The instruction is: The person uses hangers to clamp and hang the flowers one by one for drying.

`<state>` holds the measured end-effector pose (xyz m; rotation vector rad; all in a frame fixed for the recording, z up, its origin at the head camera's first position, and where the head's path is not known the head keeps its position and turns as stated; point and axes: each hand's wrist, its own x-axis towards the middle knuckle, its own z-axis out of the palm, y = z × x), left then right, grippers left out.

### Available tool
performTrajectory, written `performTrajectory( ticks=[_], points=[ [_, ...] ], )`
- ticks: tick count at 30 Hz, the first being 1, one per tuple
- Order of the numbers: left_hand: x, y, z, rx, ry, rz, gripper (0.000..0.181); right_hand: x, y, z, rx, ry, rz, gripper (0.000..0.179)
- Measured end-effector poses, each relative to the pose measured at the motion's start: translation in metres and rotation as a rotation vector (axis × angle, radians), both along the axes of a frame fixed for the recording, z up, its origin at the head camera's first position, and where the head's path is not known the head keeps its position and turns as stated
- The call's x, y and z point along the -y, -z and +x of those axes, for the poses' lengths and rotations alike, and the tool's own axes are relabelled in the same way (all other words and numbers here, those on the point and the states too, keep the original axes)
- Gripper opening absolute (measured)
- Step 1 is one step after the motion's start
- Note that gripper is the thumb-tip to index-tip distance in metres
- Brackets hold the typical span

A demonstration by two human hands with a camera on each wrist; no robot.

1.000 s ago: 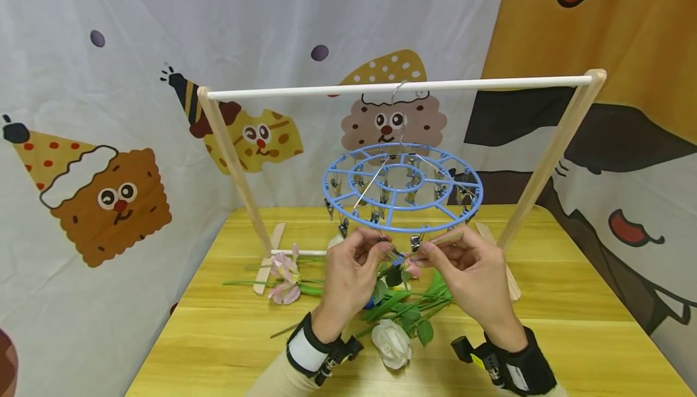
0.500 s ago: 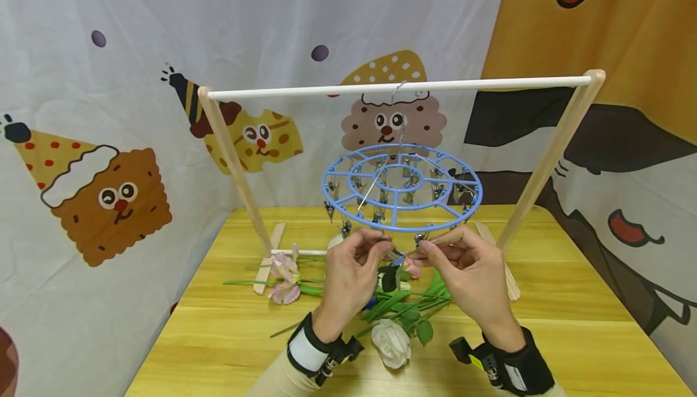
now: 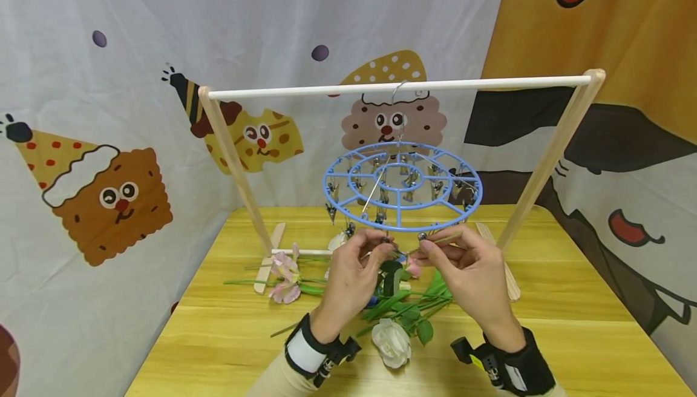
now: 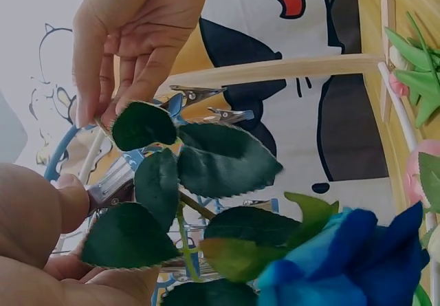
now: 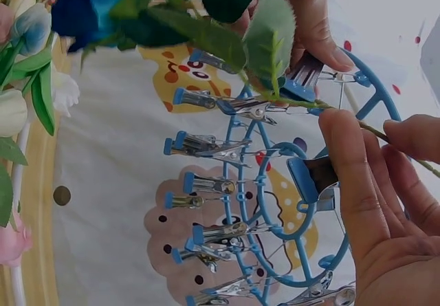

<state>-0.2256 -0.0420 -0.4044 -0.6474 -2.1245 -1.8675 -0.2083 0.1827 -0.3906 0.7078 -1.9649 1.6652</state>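
My left hand [image 3: 348,276] pinches a metal clip [image 4: 113,184] with blue tips, one of several on the round blue hanger [image 3: 399,228]. Between thumb and fingers, my right hand [image 3: 468,270] pinches the thin green stem [image 5: 375,134] of an artificial blue rose [image 4: 344,265]. The rose hangs head-down, its dark leaves [image 4: 227,160] spread below the hands. In the right wrist view, the held clip's blue tips lie right at the stem. Another clip [image 5: 315,177] dangles close beside my right fingers.
The hanger hooks over a white rod [image 3: 305,91] on a wooden stand [image 3: 234,161]. On the wooden table [image 3: 218,336] lie a white rose [image 3: 392,342], pink flowers [image 3: 285,276] and green stems [image 3: 430,294]. A cartoon-print cloth [image 3: 261,22] forms the backdrop.
The hanger has turned slightly, and its clips have swung a little to the right along the front rim. Both hands stay nearly in place, and the leaves below them have shifted.
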Motion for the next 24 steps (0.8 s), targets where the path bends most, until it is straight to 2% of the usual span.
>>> performTrajectory(
  ticks=[7,13,19,24],
  points=[
    [0.003,0.002,0.000,0.007,-0.005,-0.036,0.025,-0.002,0.004,0.000,-0.013,0.014,0.037,0.025],
    [0.006,0.003,-0.002,-0.004,-0.025,-0.062,0.027,-0.003,0.008,0.000,-0.035,0.060,0.086,0.027],
    [0.009,0.004,-0.005,-0.038,-0.038,-0.074,0.025,-0.007,0.012,0.000,-0.079,0.090,0.130,0.031],
    [0.014,0.005,-0.007,-0.067,-0.037,-0.080,0.025,-0.010,0.014,0.002,-0.061,0.071,0.132,0.033]
  ],
)
